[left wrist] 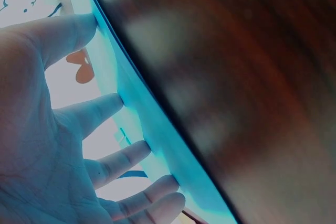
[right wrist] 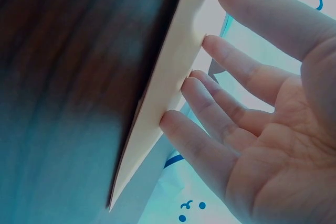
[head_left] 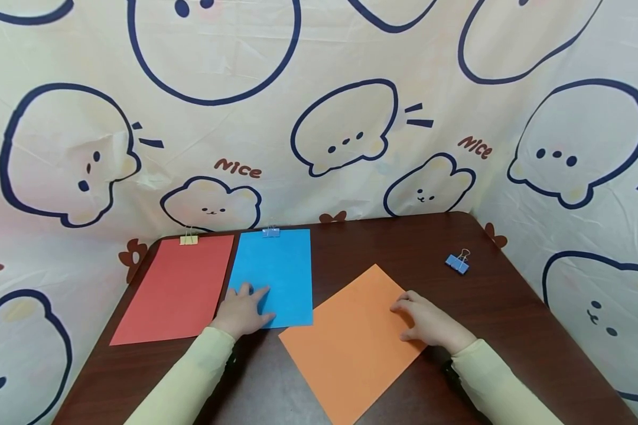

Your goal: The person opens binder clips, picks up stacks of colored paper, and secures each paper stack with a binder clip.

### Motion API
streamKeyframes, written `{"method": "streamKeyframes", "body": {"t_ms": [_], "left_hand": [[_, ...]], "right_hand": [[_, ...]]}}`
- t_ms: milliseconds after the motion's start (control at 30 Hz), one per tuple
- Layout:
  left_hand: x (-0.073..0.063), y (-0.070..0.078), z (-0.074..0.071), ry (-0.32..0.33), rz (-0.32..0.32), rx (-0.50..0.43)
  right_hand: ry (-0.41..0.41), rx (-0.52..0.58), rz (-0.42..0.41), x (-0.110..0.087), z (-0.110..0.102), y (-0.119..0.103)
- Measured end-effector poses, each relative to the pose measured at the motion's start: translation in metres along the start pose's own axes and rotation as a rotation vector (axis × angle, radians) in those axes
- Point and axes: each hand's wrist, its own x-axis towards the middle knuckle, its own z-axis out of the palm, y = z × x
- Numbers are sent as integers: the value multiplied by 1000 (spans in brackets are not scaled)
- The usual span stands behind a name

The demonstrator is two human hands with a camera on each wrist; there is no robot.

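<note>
In the head view my left hand (head_left: 243, 313) rests spread fingertips on the lower left of a blue sheet of paper (head_left: 284, 268). The left wrist view shows those fingers (left wrist: 102, 108) parted, tips touching the blue surface. My right hand (head_left: 425, 321) touches the right side of an orange sheet (head_left: 345, 348), which lies turned at an angle on the table. Its fingertips press on the paper in the right wrist view, the palm raised above. A blue binder clip (head_left: 270, 232) sits at the blue sheet's top edge. The orange sheet's corner lies close by the blue sheet's lower right.
Left of the blue sheet lies a red sheet (head_left: 178, 292), with a yellow binder clip (head_left: 188, 239) at its top edge. Another blue binder clip (head_left: 457, 263) lies loose at the back right of the dark brown table (head_left: 510, 319). A patterned cloth (head_left: 340, 195) hangs behind and beside it.
</note>
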Motion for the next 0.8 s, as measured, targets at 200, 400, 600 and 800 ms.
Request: {"method": "streamKeyframes", "body": {"t_ms": [200, 400, 600, 800], "left_hand": [[1, -2, -2, -7, -8, -5], [-2, -3, -5, -8, -11, -8], [-5, -5, -6, -9, -17, -15], [-6, -7, -5, -10, -19, -20]], "right_hand": [[6, -5, -14, 0, 0, 0], [6, -6, -19, 0, -1, 1], [1, 3, -8, 0, 0, 2], [5, -7, -13, 1, 1, 2]]}}
